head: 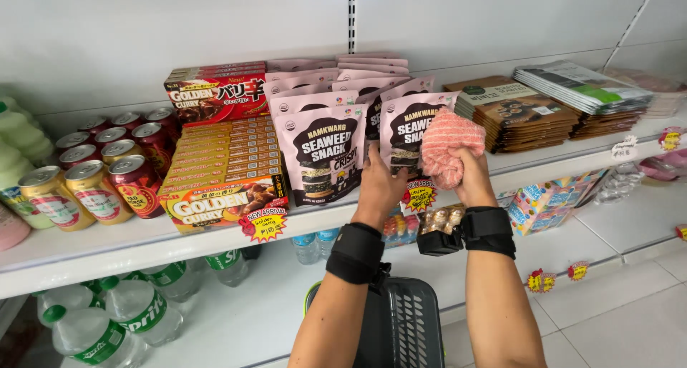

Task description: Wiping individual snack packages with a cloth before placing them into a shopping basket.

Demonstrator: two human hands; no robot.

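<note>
The left hand grips the lower part of a pink seaweed snack pouch that stands at the front edge of the white shelf; the fingers close around the pouch bottom, thumb side toward the camera. The right hand is closed around a bunched pink striped cloth, which it presses against the right side of the same pouch. Both wrists carry black straps.

A second pouch of the same kind stands just beside the first, to its left, and further pouches lean in rows behind both. Yellow curry boxes are stacked at the front edge to the left of the pouches, with red and gold drink cans beyond them. Flat brown seaweed packs lie stacked toward the right end of the shelf. A dark basket hangs below the forearms.

Risks, as a judgement:
- The pouches are light and stand on end at the front edge. A sideways push from the cloth may tip the held pouch or its neighbour off the shelf.
- Movement of the front pouch may let the rows that lean behind it slide forward.
- A tight grip may crease the pouch and crush its crisp contents.
- The cloth may catch the star-shaped price tag below the pouch.
</note>
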